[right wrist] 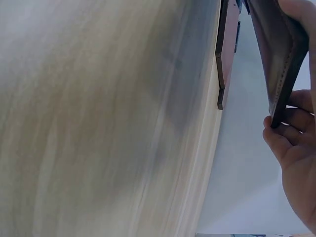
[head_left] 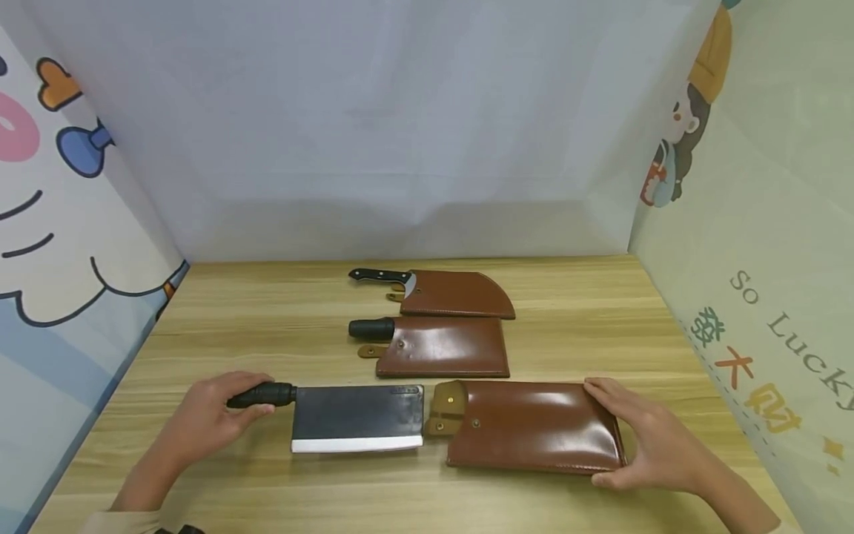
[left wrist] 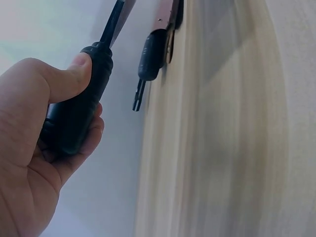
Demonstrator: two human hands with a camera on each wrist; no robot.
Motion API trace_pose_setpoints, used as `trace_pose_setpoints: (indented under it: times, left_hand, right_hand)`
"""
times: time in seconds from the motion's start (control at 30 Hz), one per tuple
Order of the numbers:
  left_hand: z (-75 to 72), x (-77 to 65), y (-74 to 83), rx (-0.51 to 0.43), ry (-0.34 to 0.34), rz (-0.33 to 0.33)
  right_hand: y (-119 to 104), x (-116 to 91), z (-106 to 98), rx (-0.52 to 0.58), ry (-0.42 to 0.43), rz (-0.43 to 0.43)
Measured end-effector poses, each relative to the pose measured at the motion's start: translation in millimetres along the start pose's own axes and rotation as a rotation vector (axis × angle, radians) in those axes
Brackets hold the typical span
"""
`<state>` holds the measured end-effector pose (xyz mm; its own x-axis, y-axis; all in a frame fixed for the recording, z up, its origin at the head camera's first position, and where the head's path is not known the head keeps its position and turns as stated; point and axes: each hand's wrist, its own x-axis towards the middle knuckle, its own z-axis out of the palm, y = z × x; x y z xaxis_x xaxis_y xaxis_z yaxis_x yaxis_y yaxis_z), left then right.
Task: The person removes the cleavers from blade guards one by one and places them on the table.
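Cleaver [head_left: 357, 417]: being held up over the desk [head_left: 253, 326], its dark blade is pointing right and a pale band is running along the edge nearest the person.
Left hand [head_left: 213, 415]: it is gripping the cleaver by the black handle [head_left: 263, 394], the thumb pressing one side and the fingers curling round the other.
Right hand [head_left: 657, 441]: it is gripping the sheath [head_left: 534, 426] at the end farthest from the cleaver, thumb and fingers holding opposite corners.
Sheath: brown and raised off the desk, it is lining up to the right of the cleaver; its tan straps [head_left: 447, 400] are facing the blade just beside its end, and whether they are touching is unclear.
Middle knife [head_left: 447, 346]: sheathed in brown, it is lying beyond the cleaver and partly to its right, a thick black grip sticking out.
Back knife [head_left: 460, 291]: also sheathed, it is lying farther beyond the cleaver, its riveted handle [head_left: 380, 275] showing.
Backdrop [head_left: 414, 126]: pale cloth is hanging behind the desk, well beyond the cleaver.
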<state>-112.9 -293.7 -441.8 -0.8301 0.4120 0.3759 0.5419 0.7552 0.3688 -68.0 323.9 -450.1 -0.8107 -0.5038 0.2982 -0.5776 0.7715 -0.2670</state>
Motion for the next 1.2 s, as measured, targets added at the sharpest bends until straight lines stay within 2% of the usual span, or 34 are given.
trace_pose_setpoints:
  times: [0.3,0.5,1.2]
  left_hand:
    - [12.4,-5.6,-3.9,0.013,-0.044,-0.009]
    - [19.1,-10.5,-7.2,0.001,-0.092,-0.053]
    - [31.0,-18.1,-19.5,-0.005,-0.204,-0.127]
  right_hand:
    - [-1,-4,2,0.006,-0.048,0.019]
    - [-2,-6,3,0.024,-0.09,0.032]
    - [2,-11,15,0.058,-0.182,0.101]
